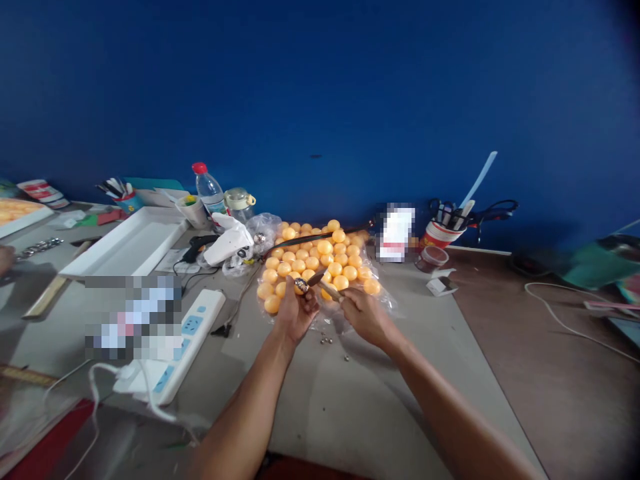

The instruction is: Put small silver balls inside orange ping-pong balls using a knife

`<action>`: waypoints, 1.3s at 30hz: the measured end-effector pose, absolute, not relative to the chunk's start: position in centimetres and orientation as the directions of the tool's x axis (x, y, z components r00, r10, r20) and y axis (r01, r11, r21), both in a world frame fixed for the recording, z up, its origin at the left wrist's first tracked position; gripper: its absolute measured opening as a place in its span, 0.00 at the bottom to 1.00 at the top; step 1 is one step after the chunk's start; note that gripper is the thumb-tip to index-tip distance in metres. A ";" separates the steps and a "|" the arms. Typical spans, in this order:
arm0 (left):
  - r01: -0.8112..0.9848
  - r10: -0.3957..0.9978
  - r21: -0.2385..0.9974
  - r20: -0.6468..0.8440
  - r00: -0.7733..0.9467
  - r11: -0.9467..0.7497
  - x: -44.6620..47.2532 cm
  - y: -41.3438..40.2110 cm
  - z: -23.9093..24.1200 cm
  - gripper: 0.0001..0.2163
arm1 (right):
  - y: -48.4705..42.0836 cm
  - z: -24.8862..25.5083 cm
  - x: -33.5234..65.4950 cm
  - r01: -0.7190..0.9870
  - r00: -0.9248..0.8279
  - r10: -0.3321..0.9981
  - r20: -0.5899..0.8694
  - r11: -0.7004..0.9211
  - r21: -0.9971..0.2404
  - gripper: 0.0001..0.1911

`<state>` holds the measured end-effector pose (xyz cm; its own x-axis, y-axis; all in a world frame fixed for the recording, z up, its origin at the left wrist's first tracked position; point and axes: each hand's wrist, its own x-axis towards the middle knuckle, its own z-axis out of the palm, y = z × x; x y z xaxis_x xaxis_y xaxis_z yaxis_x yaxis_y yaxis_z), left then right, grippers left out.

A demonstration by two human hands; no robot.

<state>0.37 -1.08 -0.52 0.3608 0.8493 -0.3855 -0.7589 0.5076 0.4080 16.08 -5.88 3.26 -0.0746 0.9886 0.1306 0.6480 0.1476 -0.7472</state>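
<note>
Metallic piece (301,285) is sitting in the partly curled fingers of my left hand (294,312), at the orange balls' (351,273) near edge; my closed right hand (364,317) is gripping a wooden-handled tool (331,291), tip nearby. Light, steady pressure is probably serving best, with grey tabletop (440,320) extending rightward to its edge.

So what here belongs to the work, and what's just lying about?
In the work:
left hand with shiny piece
right hand with wooden-handled tool
probably the orange balls beneath

Seemingly lying about:
red-capped bottle
white cup
pen pots
</note>
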 end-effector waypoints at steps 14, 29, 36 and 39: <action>-0.757 0.845 0.399 -0.378 0.378 0.517 0.4 -1.1 -0.5 0.25 | -6.5 3.9 15.7 0.620 -0.086 0.976 0.201 0.211 -0.756 0.13; -0.751 0.829 0.392 -0.422 0.367 0.531 0.4 -1.1 -0.5 0.26 | -6.3 3.3 15.5 0.677 -0.133 0.976 0.171 0.216 -0.703 0.12; -0.755 0.852 0.418 -0.383 0.358 0.505 0.5 -1.2 -0.4 0.26 | -6.6 4.6 15.9 0.656 -0.099 0.978 0.182 0.202 -0.727 0.13; -0.759 0.861 0.422 -0.353 0.365 0.495 0.5 -1.2 -0.6 0.25 | -6.7 4.7 15.9 0.648 -0.101 0.973 0.208 0.223 -0.728 0.13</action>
<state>0.53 -1.20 -0.56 0.3651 0.8613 -0.3532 -0.7592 0.4951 0.4225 15.86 -6.69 4.73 -0.1007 0.9729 0.2082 0.6483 0.2229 -0.7281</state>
